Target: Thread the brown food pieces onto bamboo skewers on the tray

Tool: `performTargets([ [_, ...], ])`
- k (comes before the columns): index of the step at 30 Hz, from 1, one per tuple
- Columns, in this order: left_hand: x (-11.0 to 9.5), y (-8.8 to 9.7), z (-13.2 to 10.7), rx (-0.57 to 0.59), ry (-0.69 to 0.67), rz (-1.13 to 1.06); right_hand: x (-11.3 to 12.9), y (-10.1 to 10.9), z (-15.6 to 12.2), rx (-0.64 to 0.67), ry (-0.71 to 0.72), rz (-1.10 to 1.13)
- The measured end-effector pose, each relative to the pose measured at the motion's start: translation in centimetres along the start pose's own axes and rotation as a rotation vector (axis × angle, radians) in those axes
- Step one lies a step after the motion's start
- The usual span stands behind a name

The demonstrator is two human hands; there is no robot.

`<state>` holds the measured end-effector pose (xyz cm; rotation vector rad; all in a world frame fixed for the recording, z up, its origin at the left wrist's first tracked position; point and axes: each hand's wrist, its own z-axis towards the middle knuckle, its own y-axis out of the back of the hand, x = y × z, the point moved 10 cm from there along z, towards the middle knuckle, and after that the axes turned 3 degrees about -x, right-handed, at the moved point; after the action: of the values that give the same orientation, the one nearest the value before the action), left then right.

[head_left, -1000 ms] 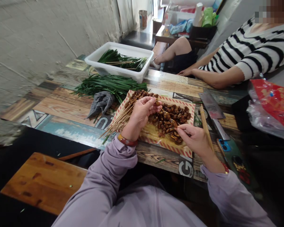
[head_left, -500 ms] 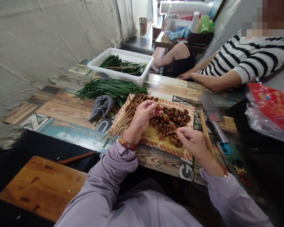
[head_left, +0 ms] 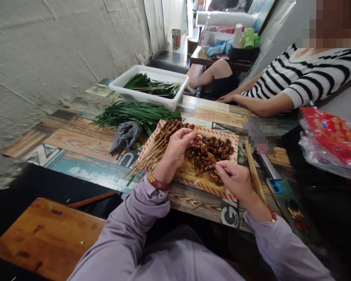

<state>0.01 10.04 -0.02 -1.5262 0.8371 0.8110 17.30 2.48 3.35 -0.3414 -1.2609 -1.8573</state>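
Observation:
A paper tray with a red-striped rim [head_left: 206,186] lies on the wooden table and holds a heap of glossy brown meat pieces [head_left: 212,152]. Finished skewers [head_left: 152,154] lie along the tray's left side, sticks pointing toward me. My left hand [head_left: 177,150] hovers over the heap with its fingers curled round a brown piece at the tips. My right hand [head_left: 235,178] rests at the tray's near right corner, fingers pinched together on a thin skewer stick that is barely visible.
Loose green chives [head_left: 137,112] and a grey cloth [head_left: 125,133] lie left of the tray. A white tub [head_left: 148,88] of chives stands behind. A bundle of bare sticks [head_left: 253,171] and a phone [head_left: 283,195] lie at right. A person in a striped top [head_left: 298,78] leans on the far edge. A wooden bench [head_left: 43,238] sits below.
My right hand has shifted slightly left and closer to the meat heap. My left hand stays over the tray. The view has tilted a little downward.

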Motion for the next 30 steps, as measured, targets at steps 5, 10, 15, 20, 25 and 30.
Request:
performTargets([
  [5, -0.1, 0.0, 0.0, -0.009, -0.028, 0.019, 0.3, 0.2, -0.1, -0.02, 0.033, -0.02],
  [10, 0.0, 0.0, -0.1, -0.019, -0.046, 0.02, 0.7, 0.5, -0.3, -0.063, 0.098, -0.045],
  [15, 0.0, -0.1, -0.2, -0.018, -0.038, 0.009, 0.4, 0.1, -0.2, -0.061, 0.064, -0.044],
  [20, 0.0, -1.0, -0.4, 0.049, -0.005, -0.043, -0.8, -0.1, -0.1, -0.053, -0.048, 0.02],
  [25, 0.9, -2.2, -1.0, 0.137, 0.056, -0.015, -1.7, 0.1, -0.1, -0.095, -0.12, 0.067],
  [30, 2.6, -3.5, -1.7, 0.258, 0.132, 0.036, -1.5, 0.4, 0.1, -0.131, -0.131, 0.07],
])
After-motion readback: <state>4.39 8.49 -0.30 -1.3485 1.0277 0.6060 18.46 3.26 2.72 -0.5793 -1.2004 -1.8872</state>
